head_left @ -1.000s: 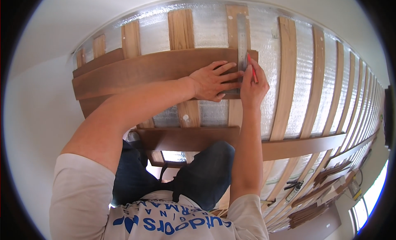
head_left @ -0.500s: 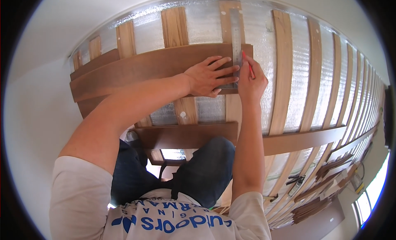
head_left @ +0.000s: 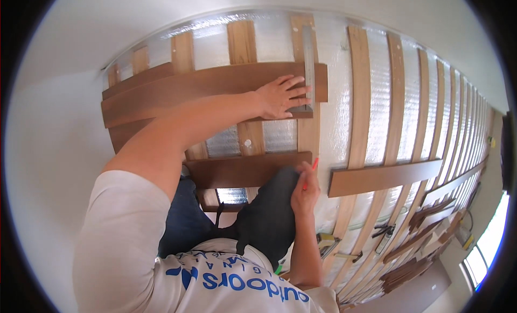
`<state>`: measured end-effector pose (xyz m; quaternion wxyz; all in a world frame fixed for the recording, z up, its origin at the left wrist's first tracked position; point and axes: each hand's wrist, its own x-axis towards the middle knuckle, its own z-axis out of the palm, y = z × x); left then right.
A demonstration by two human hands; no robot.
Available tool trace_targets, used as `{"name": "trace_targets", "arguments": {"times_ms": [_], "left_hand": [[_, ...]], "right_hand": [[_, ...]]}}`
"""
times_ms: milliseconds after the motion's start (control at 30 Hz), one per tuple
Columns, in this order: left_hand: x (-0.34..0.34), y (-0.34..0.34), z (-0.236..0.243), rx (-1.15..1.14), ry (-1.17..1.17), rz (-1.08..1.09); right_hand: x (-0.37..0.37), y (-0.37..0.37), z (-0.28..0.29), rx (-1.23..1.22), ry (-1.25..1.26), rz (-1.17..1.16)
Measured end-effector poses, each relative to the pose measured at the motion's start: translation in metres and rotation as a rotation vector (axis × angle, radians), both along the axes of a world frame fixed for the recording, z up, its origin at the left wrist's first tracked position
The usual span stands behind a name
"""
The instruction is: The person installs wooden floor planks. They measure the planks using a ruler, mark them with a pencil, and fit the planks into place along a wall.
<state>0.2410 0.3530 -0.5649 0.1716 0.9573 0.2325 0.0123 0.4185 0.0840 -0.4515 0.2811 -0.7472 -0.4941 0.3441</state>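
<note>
Presently, the person's left hand [head_left: 281, 99] lies with fingers spread over the long brown board [head_left: 226, 81], fingertips on the metal square [head_left: 308, 52] crossing near the board's right end, while the right hand [head_left: 304, 198], on the person's side of the board, has its fingers closed around a red pencil [head_left: 315, 163].

The bare left hand [head_left: 281, 99] was laid palm down, its fingers spread toward the right. The bare left forearm [head_left: 210, 113] was angled across from a bent elbow. The bare right hand [head_left: 305, 193] was held nearer the body, its blurred fingers curled; the bare right forearm [head_left: 306, 248] was extended forward.
</note>
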Motion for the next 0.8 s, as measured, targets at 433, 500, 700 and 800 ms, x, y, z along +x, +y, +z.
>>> {"name": "trace_targets", "arguments": {"times_ms": [433, 500, 700, 800], "left_hand": [[-0.174, -0.067, 0.082, -0.426, -0.074, -0.216], [-0.213, -0.095, 0.055, -0.418, -0.071, -0.146], [-0.269, -0.156, 0.019, -0.374, -0.146, -0.019], [-0.284, -0.183, 0.011, -0.333, -0.23, 0.067]], "right_hand": [[0.002, -0.001, -0.033, 0.007, -0.242, 0.143], [0.002, -0.003, -0.038, 0.011, -0.266, 0.206], [-0.01, 0.01, -0.028, -0.085, -0.456, 0.327], [-0.013, 0.013, -0.029, -0.123, -0.531, 0.378]]}}
